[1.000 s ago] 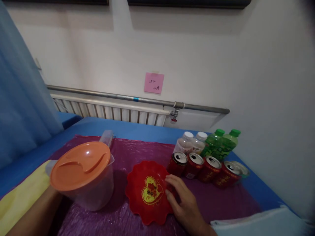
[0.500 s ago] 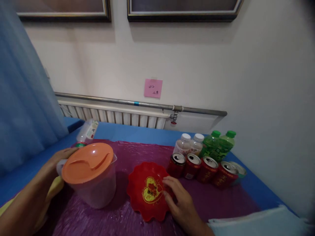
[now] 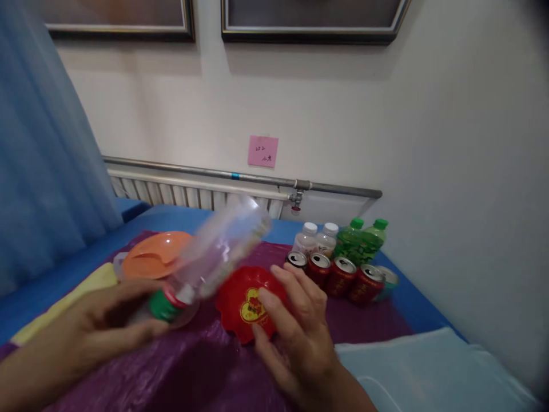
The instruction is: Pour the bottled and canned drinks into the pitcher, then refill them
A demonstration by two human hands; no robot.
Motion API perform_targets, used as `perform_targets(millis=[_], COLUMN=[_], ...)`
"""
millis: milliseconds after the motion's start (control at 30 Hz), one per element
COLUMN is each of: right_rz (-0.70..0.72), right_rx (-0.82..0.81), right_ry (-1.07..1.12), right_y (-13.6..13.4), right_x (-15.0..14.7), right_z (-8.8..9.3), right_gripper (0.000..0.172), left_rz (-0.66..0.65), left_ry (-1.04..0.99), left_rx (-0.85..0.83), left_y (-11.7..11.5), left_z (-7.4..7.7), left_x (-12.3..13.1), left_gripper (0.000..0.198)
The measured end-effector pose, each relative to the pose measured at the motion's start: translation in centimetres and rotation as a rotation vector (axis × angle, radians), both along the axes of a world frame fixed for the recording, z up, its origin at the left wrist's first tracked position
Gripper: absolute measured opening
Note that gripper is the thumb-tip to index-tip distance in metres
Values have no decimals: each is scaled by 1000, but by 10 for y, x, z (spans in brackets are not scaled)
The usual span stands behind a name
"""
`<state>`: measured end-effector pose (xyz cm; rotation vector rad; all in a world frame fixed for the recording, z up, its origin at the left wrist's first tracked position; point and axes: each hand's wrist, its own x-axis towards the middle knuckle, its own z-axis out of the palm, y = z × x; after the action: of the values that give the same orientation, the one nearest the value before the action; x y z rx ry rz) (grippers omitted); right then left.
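Note:
My left hand (image 3: 109,320) grips a clear plastic bottle (image 3: 223,243) near its green cap. The bottle is tilted, with its base up to the right, and motion blurs it. Behind it stands a pitcher with an orange lid (image 3: 148,257), its body mostly hidden by the bottle and my hand. My right hand (image 3: 300,332) is open, fingers spread and bent, over the right side of a red scalloped dish (image 3: 229,300) with a yellow heart print. Whether the fingers touch the dish I cannot tell.
Several red cans (image 3: 341,274) stand at the right. Behind them are two white-capped bottles (image 3: 306,237) and two green-capped bottles (image 3: 351,240). A pale blue cloth (image 3: 412,372) lies at front right, a yellow cloth (image 3: 68,297) at left. A purple sheet (image 3: 197,372) covers the blue surface.
My left hand has lifted the bottle from beside the pitcher and carried it right, towards the dish. My right hand has risen from the dish's edge, its fingers spreading.

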<state>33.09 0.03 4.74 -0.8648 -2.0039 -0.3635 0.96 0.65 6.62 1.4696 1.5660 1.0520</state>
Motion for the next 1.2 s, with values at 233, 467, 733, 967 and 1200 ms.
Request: perform_targets(millis=[233,467,733,967,1200], right_rz=[-34,-12,-106,-66,-54], right_rx=[-364,-503,-387,-366,-560], right_ry=[-489,-483,-313,-9,288], right_y=[-11,-3,22,57,70], right_x=[11,16,32,23,11], right_z=[11,-16,-31,-46,-34], right_gripper=[63,61,59,64,70], left_rz=[-552,-372,-194,16,597], left_ry=[271,59,75,-91,-261], left_rx=[-298,-315,-121,-83,7], left_y=[-1,-2,-11,-13,3], left_z=[-29,-66,-111,-119,-102], left_x=[68,67,74,60,-2], left_gripper=[34,54,50,42,51])
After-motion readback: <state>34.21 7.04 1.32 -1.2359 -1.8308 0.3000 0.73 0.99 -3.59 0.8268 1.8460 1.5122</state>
